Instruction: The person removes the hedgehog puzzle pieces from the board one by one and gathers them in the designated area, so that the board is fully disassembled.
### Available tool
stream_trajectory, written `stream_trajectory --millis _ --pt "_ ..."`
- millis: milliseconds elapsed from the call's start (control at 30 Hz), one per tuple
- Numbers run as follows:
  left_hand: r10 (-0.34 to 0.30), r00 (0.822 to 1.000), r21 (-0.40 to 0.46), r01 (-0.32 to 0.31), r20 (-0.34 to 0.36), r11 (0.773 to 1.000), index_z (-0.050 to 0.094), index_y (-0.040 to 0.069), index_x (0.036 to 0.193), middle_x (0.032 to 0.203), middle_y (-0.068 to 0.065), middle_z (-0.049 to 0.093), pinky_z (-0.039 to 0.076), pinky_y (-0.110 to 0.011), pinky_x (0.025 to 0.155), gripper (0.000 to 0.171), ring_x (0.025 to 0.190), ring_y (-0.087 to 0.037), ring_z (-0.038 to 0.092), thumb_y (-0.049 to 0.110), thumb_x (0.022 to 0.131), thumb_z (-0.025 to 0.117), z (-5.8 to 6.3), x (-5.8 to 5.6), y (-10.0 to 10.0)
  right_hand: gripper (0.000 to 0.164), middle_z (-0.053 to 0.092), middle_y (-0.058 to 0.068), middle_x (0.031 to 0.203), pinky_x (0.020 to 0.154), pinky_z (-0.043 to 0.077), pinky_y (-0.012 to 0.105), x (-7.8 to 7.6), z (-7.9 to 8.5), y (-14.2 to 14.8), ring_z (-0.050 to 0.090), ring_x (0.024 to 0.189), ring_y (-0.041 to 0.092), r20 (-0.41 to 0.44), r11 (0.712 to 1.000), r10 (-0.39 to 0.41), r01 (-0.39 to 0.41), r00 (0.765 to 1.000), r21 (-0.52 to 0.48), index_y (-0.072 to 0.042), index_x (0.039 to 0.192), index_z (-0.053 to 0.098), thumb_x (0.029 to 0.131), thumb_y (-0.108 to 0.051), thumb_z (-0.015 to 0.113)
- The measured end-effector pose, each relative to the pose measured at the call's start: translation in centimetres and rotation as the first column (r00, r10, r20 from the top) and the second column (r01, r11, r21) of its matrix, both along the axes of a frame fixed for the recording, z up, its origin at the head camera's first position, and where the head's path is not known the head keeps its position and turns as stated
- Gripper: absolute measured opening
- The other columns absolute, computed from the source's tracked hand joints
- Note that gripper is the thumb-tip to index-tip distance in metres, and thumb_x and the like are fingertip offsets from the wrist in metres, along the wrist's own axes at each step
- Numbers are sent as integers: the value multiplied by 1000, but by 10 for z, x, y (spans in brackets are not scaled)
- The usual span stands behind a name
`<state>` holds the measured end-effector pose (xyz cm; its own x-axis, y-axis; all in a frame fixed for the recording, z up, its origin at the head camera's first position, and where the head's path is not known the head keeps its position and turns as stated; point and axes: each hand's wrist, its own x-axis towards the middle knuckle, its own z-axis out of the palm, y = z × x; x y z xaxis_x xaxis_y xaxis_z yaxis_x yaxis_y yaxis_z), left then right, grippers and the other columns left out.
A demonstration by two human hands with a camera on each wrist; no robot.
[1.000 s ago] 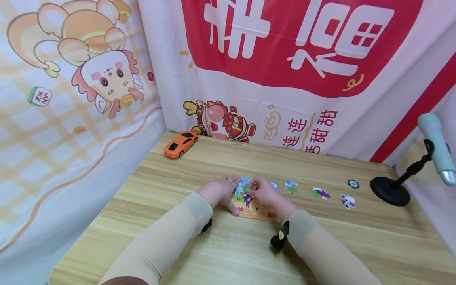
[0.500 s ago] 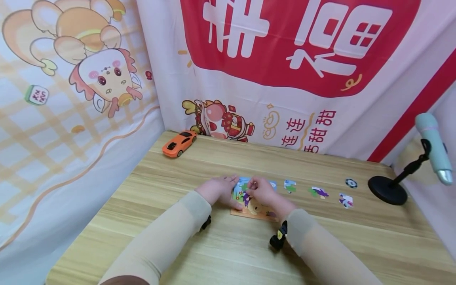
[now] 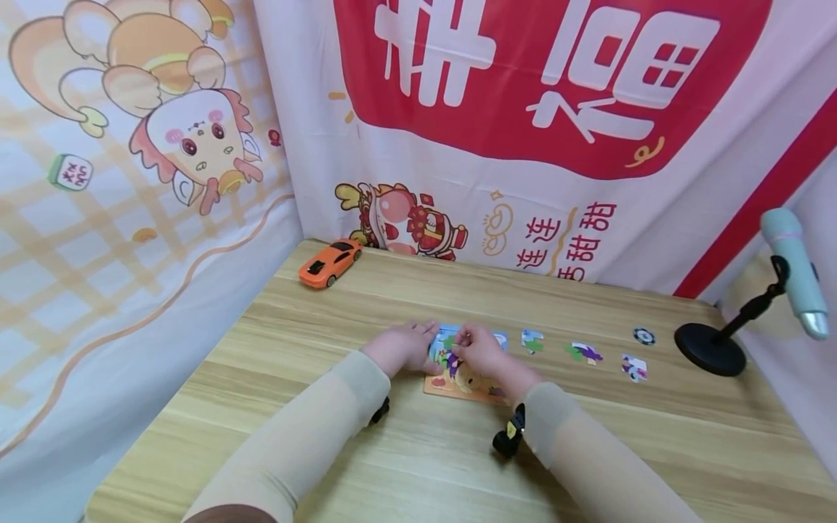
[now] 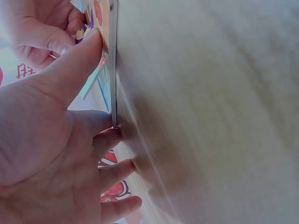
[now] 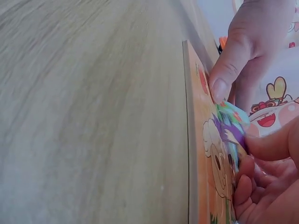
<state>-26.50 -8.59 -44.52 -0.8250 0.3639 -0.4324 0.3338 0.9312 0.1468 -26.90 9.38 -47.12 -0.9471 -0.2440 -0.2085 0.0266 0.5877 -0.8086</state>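
A jigsaw puzzle board [image 3: 451, 386] with an orange lower part lies on the table under both hands. My left hand [image 3: 408, 347] rests at its left side, fingers fairly straight, with the thumb [image 5: 223, 84] touching the picture in the right wrist view. My right hand [image 3: 485, 352] is over the board and pinches a colourful puzzle piece [image 5: 233, 133] between thumb and fingers. That piece tilts up from the board, its far part covered by the fingers. Right of the board lie three loose puzzle pieces, among them a blue-and-green piece [image 3: 532, 341].
Farther right lie a purple-and-green piece [image 3: 585, 353], a white-and-purple piece [image 3: 634, 367] and a round dark disc [image 3: 644, 335]. A pale blue microphone on a black stand [image 3: 710, 350] occupies the right end. An orange toy car [image 3: 330, 263] stands at the back left, near the printed cloth [image 3: 418, 163].
My left thumb has slid up the board's left side, away from the lower edge. The right hand stays nearly in place with the puzzle piece.
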Motion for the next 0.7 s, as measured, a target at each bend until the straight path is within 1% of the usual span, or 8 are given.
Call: stream_trajectory --millis 67,167,267,333,400,533,600,700 --pt "4 1000 0 -4 -6 1000 16 17 160 164 3 11 19 -46 118 98 148 -30 16 66 87 60 -1 -1 0 6 57 8 86 59 44 28 -1 -1 1 52 73 20 11 999 -42 42 999 -28 -4 100 59 97 -7 62" --pt "8 1000 5 -8 -11 1000 16 17 160 164 3 10 18 -46 118 100 148 -30 16 67 85 61 -2 -1 1 8 57 8 86 59 45 29 -3 -1 9 52 71 21 53 988 -96 102 994 -118 -4 102 59 97 -9 61" --pt "17 1000 25 -17 0 1000 15 17 160 164 3 9 16 -47 119 101 148 -30 14 66 84 63 -3 -1 2 12 59 9 91 68 50 34 -2 7 26 55 77 23 72 972 -99 112 992 -205 -1 106 58 97 -8 61" --pt "23 1000 34 -23 8 999 15 17 160 164 4 8 15 -47 119 103 149 -30 13 66 84 64 -3 -1 3 15 60 10 93 74 52 38 -2 17 41 56 80 23 48 971 -86 94 995 -221 2 107 57 96 -6 62" --pt "29 1000 39 -29 10 999 14 17 160 164 4 8 14 -47 119 104 149 -30 12 65 83 65 -3 0 3 16 60 10 91 74 53 38 -2 28 60 56 79 22 9 974 -76 77 997 -213 5 106 56 94 -5 63" --pt "42 999 39 -42 8 998 14 17 159 164 3 9 14 -47 119 105 149 -30 13 65 82 67 -1 1 3 13 59 10 86 65 50 31 -1 43 98 54 73 20 -31 985 -45 39 999 -166 7 101 57 95 -3 61" --pt "47 999 39 -47 10 998 15 16 159 165 3 10 14 -47 119 106 149 -30 13 64 81 68 -1 1 2 10 59 9 84 62 48 29 1 44 114 52 72 18 -35 991 -17 12 999 -130 7 100 57 95 -1 60" --pt "49 999 41 -49 12 998 16 16 159 165 2 10 15 -47 119 107 149 -30 13 64 80 69 -1 2 1 7 58 8 85 62 48 29 6 40 133 52 72 18 -13 998 18 -18 1000 -65 8 97 57 95 1 59"
